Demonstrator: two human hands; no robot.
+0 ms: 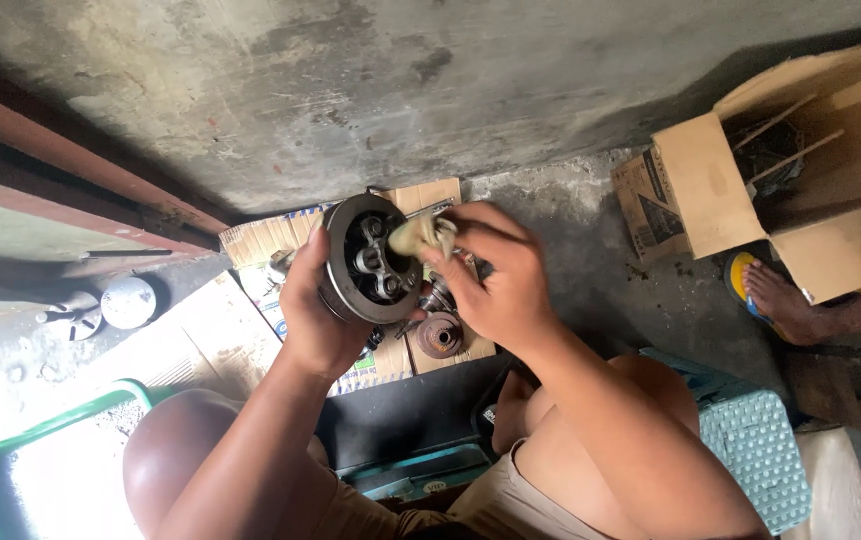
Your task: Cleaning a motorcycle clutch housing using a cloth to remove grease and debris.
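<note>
My left hand (312, 305) grips a round dark metal housing (365, 258) from its left side, open face toward me, with small metal parts inside. My right hand (490, 275) holds a pale rag (422, 235) pinched in its fingers and presses it against the housing's upper right rim. Below the hands, a small brown ribbed round part (440, 336) lies on flattened cardboard (430, 195) on the floor. Both knees show at the bottom of the view.
A large open cardboard box (800, 170) stands at the right, with another person's bare foot on a yellow sandal (775, 298) beside it. A teal patterned stool (755, 440) sits lower right. Round metal parts (128, 302) lie at the left by a green rim (50, 425).
</note>
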